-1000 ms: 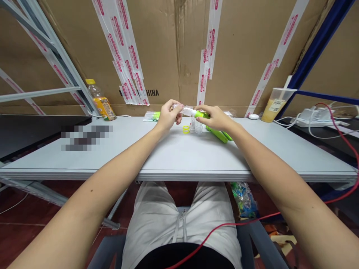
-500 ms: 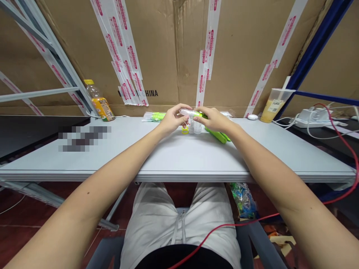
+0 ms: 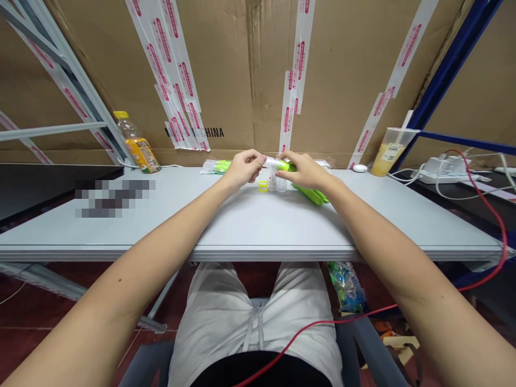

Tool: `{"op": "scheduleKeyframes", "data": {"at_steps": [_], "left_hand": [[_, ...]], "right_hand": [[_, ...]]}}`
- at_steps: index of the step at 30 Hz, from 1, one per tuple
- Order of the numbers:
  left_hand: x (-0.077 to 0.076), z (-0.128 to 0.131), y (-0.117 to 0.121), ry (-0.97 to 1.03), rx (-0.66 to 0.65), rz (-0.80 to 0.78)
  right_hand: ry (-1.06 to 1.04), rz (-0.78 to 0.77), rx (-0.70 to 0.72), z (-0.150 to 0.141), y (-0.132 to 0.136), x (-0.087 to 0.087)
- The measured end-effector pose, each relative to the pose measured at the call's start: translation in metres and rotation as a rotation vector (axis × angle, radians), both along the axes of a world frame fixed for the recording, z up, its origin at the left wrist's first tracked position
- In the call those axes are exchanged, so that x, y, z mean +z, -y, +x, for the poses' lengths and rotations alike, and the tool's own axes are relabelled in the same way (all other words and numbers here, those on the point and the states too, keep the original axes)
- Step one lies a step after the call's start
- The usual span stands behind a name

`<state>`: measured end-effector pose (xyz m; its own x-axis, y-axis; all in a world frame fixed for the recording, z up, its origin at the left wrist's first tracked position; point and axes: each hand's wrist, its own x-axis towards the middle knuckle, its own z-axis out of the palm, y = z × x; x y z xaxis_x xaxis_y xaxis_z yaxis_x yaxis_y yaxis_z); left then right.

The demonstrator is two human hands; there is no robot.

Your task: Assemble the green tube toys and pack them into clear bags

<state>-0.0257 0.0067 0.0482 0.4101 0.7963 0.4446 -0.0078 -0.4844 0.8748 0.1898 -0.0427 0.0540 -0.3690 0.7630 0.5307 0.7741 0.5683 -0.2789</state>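
A slim tube (image 3: 278, 164), clear toward the left and bright green toward the right, is held just above the far part of a pale table (image 3: 250, 226), straight ahead of the seated person. Its long axis runs from side to side, dipping a little to the right, so it bridges the gap between the two hands.

The right hand (image 3: 306, 171) has more of it: the fingers curl over the green end from above, with the thumb below, in a loose but closed grip. The left hand (image 3: 244, 171) meets the clear end from the other side, thumb and forefinger pinched together at its tip, the other fingers folded in. Whether those fingertips press on the tube itself or on some small piece at its end is too small for me to tell.

Below the tube, on the table, two small clear cups (image 3: 277, 186) stand side by side, with yellow rings (image 3: 263, 186) just to their left. A green bundle (image 3: 311, 195) lies under the right wrist, and a wrapped green packet (image 3: 220, 166) lies beyond the left one. Farther out, a juice bottle (image 3: 142, 154) leans at the left, and a drink cup (image 3: 387, 153) stands at the right, before a cardboard wall (image 3: 226, 70).
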Motion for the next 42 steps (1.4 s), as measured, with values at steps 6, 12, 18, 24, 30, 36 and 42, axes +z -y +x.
{"op": "scheduleKeyframes", "data": {"at_steps": [6, 12, 18, 24, 30, 36, 42], "left_hand": [[0.003, -0.002, 0.009, -0.053, -0.034, 0.092], [-0.003, 0.004, 0.001, -0.055, 0.067, -0.085], [-0.005, -0.002, -0.003, -0.115, -0.056, 0.063], [-0.003, -0.005, -0.001, -0.184, -0.012, 0.227], [-0.008, 0.001, 0.001, -0.134, -0.026, 0.066], [-0.008, 0.001, 0.002, -0.183, -0.063, 0.048], [-0.004, -0.003, 0.000, -0.315, -0.049, 0.291]], "right_hand": [[0.002, -0.014, -0.008, 0.002, -0.001, -0.002], [0.033, -0.008, -0.024, -0.002, 0.000, -0.001], [0.067, -0.036, -0.006, -0.001, -0.001, -0.005], [0.086, -0.085, -0.013, 0.003, -0.004, -0.006], [0.153, -0.016, -0.027, 0.002, -0.002, -0.005], [0.146, -0.025, 0.053, -0.002, 0.000, -0.005], [0.131, -0.096, 0.122, -0.002, -0.002, -0.006]]}}
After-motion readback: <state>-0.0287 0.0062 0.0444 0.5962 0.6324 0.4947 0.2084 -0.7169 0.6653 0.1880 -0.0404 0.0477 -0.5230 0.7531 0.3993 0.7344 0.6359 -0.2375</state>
